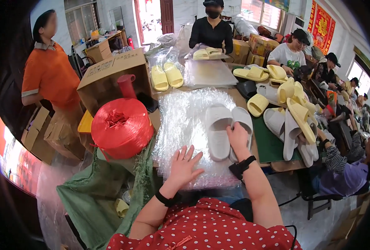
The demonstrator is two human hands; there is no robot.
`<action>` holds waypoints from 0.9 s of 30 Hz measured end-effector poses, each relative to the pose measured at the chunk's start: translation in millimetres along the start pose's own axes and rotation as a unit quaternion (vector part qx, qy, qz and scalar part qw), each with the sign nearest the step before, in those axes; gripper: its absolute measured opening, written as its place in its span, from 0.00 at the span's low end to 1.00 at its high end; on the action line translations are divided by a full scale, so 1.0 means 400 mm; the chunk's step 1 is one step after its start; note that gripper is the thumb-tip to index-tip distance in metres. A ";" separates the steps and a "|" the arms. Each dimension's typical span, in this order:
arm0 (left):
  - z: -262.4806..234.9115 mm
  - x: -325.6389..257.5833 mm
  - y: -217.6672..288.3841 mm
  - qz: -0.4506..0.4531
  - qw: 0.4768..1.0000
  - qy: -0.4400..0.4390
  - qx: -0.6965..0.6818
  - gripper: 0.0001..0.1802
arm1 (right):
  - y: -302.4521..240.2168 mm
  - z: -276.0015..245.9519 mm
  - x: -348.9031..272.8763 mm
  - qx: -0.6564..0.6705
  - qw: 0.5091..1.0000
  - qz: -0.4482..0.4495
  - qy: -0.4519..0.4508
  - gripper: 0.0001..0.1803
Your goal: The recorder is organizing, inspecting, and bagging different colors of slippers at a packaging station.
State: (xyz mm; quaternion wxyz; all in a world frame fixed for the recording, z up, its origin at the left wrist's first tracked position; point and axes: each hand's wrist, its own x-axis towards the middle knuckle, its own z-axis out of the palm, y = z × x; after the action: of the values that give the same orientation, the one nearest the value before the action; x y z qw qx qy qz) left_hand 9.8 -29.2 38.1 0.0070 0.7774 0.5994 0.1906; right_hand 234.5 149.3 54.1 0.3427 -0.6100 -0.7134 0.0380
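Note:
A pair of light grey slide sandals [218, 133] lies side by side on a stack of clear plastic bags [181, 112], right of its middle. My right hand [238, 137] is closed on the right-hand slide [244, 118], its fingers at the inner edge and partly hidden. My left hand [184, 166] rests flat on the bags, fingers spread and holding nothing, to the left of the pair. Both wrists wear black bands.
A red twine roll [122, 127] and an open cardboard box [114, 79] stand at left. Yellow and grey slides [291, 104] pile up at right. Bagged yellow slides [167, 77] lie beyond the bags. A green sack [97, 200] hangs lower left. Co-workers stand or sit around.

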 end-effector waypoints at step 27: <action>-0.087 0.161 0.021 -0.072 0.956 0.105 -0.263 0.15 | -0.002 -0.408 -0.366 0.504 0.839 0.066 -0.195 0.23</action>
State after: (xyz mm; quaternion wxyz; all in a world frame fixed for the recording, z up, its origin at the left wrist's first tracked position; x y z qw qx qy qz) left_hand 20.4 21.0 90.8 0.1620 0.6787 0.5798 0.4206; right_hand 324.1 -41.5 114.2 0.4535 -0.3787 -0.6057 0.5330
